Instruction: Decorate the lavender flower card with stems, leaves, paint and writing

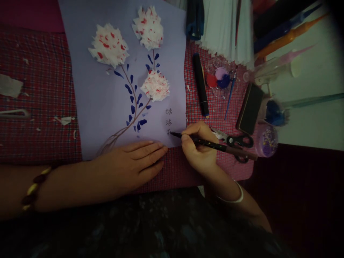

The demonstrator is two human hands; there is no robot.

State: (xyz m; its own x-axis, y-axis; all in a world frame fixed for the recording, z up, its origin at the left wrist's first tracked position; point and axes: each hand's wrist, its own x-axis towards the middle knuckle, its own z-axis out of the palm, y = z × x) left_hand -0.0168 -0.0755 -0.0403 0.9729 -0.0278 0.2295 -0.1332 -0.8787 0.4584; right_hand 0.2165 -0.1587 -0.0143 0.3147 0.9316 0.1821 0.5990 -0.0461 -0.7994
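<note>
A lilac sheet (pixel 88 107) bears three crumpled white paper flowers with red marks, such as the left one (pixel 109 46), on painted brown stems with dark blue leaves. My left hand (pixel 134 161) lies flat with fingers extended across the sheet's lower edge. My right hand (pixel 200 145) is closed around a dark pen (pixel 212 144), its tip touching the sheet at the lowest of a short column of black characters (pixel 168 122).
Right of the sheet lie a black marker (pixel 200 86), a paint palette (pixel 220 77), a thin blue brush (pixel 230 95), scissors (pixel 242 141), a dark phone-like block (pixel 249 109) and a glitter tub (pixel 267 141). Paper scraps (pixel 64 120) dot the checked cloth (pixel 51 75).
</note>
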